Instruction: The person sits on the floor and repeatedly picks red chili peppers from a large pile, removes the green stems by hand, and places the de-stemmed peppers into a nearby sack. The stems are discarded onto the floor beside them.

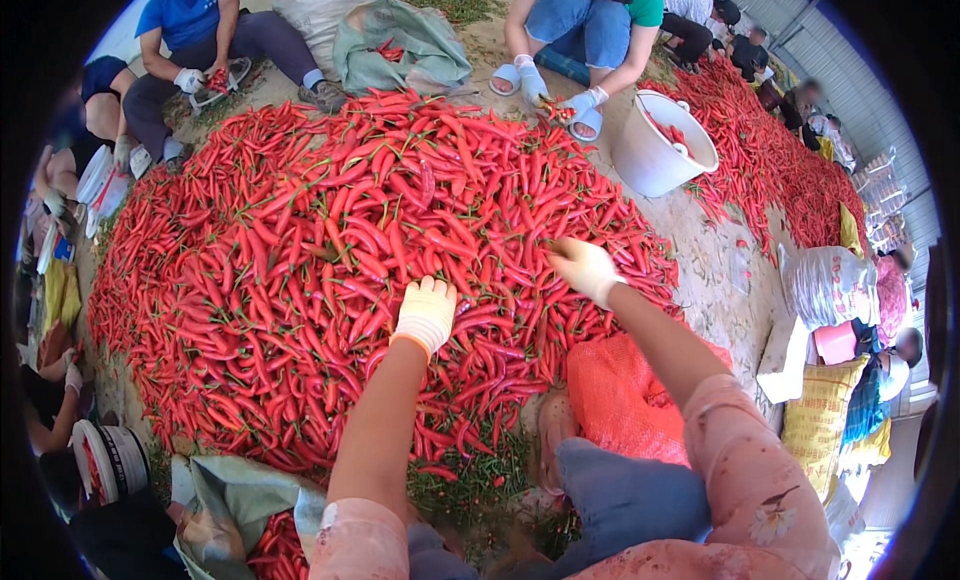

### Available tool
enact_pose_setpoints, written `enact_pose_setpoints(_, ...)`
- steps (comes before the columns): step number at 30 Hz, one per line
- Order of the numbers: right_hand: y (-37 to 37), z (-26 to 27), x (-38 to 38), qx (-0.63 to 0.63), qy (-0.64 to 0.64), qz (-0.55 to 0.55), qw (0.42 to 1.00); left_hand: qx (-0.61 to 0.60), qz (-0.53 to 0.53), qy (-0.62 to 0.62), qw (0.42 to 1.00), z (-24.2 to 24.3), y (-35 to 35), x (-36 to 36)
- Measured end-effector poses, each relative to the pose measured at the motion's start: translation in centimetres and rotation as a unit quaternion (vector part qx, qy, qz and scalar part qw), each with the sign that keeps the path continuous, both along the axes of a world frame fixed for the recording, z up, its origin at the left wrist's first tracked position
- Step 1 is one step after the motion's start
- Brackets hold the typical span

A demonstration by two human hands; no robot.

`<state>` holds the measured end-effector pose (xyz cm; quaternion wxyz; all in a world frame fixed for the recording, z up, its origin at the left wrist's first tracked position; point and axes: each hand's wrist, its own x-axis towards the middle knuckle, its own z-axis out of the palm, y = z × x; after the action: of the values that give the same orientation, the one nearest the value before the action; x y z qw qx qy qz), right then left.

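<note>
A broad heap of red chili peppers [247, 310], many with green stems, spreads before me. My left hand [427, 311], in a pale knit glove, rests on the peppers near the middle of the heap. Its fingertips point away from me, and whatever lies under the fingers is hidden. To the right, my right hand [587, 269] wears a similar glove and reaches over the heap with its fingers angled left. A small dark spot shows at its fingertips; I cannot tell whether it is a pepper or part of the glove. Below my right forearm sits a red mesh sack [619, 404].
Cut green stems [480, 490] litter the ground by my feet. A green woven sack [217, 490] holding peppers is at lower left. Across the heap are two seated people, another woven sack [401, 47] and a white bucket [652, 156]. A second pepper heap [757, 152] stretches along the right.
</note>
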<state>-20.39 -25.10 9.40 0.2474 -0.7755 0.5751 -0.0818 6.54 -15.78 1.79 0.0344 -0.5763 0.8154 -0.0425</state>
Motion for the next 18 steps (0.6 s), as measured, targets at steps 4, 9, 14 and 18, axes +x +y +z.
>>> enact_pose_setpoints(4,-2.9,-1.3,10.5,-0.077,0.026,0.144,0.986,0.035,0.062,0.054,0.996,0.6,-0.3,-4.0)
enact_pose_setpoints(9,-5.3,-3.1,14.2,-0.001,0.023,0.071,0.997,-0.08,0.164,0.606,0.775,-0.5,1.9,-0.7)
enact_pose_setpoints(14,1.8,0.5,12.5,0.308,-0.369,-0.021,0.877,0.139,0.25,0.906,0.313,5.3,5.3,1.0)
enact_pose_setpoints(18,9.3,0.8,7.5,0.101,-0.258,0.147,0.95,0.293,0.196,0.855,0.38,9.4,9.5,-4.3)
